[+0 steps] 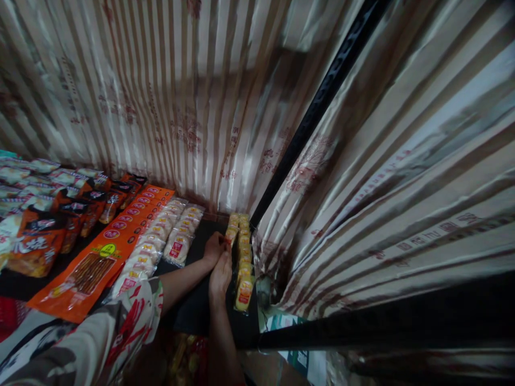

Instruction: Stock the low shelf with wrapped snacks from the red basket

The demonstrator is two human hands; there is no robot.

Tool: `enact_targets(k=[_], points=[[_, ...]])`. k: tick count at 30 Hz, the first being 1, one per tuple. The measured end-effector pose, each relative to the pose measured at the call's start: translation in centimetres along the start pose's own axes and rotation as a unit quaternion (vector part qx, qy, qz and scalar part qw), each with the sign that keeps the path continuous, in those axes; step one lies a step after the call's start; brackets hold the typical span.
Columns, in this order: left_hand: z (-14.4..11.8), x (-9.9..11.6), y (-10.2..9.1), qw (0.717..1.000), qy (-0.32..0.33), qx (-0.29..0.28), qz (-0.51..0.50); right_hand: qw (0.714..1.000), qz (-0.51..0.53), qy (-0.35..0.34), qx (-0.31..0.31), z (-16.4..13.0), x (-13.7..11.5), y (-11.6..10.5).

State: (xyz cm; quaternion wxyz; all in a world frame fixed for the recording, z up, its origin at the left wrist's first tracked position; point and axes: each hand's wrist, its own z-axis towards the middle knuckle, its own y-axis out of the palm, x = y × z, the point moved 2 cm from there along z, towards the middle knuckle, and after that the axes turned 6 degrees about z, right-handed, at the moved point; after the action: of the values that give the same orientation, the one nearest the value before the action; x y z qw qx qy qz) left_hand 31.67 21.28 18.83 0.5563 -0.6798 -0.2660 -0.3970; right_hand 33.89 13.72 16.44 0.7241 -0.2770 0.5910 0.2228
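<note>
Both hands, the left hand [213, 247] and the right hand [220, 276], pinch one yellow packet [231, 234] at the far end of the yellow row [243, 262], against the shelf's right edge. Bare black shelf [197, 311] lies left of the hands; fingertips are too dim to make out.

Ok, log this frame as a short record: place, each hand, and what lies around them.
place: dark shelf backed by striped curtain
left hand: on a yellow packet, top of the row
right hand: beside the yellow packet row, touching it
grip: fingers hidden, cannot tell
nearby: white packets, orange packets, dark post
</note>
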Motion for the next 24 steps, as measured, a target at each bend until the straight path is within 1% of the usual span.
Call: enact_targets(k=[9, 14, 17, 20, 24], points=[[0.4, 0.1, 0.7, 1.0, -0.004, -0.002, -0.005, 1.0, 0.018, 0.004, 0.006, 0.4, 0.0, -0.2], [0.7, -0.1, 1.1, 1.0, 0.004, 0.004, 0.0, 1.0, 0.018, 0.008, 0.016, 0.4, 0.4, -0.2], [0.8, -0.3, 1.3, 1.0, 0.013, 0.004, -0.005, 1.0, 0.019, 0.012, 0.008, 0.5, 0.6, -0.2], [0.8, -0.3, 1.3, 1.0, 0.022, 0.006, 0.008, 1.0, 0.022, 0.01, 0.008, 0.7, 0.9, -0.2], [0.4, 0.0, 0.9, 0.999, 0.023, 0.012, 0.042, 0.999, 0.027, 0.0, 0.027, 1.0, 1.3, -0.2]])
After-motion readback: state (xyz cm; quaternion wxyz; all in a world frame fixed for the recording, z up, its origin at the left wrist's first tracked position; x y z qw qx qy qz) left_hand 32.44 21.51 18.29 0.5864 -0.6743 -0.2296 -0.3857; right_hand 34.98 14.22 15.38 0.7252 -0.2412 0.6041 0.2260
